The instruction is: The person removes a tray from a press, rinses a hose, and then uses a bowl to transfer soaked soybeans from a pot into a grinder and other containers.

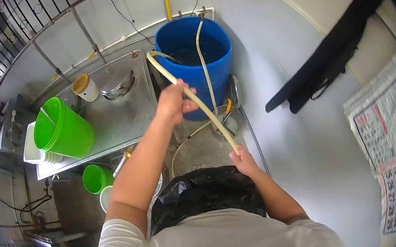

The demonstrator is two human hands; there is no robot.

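Blue barrel (195,54) stands at upper centre beside the steel surface (122,118) carrying a green bucket (61,129); a cream hose (200,105) runs from the barrel, left hand (174,101) and right hand (244,160) both clenched around it

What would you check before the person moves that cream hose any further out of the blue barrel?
1. Left hand grips the hose near the barrel: ok, fingers wrapped around it.
2. Right hand holds the hose lower down: ok.
3. Far end of the hose lies inside the blue barrel: ok, it curves over the rim.
4. Water level in the barrel: cannot tell, the inside is dark.
5. Black bag sits under the lower hand: ok.
6. Second thin hose clear of the one held: cannot tell, they run close together.
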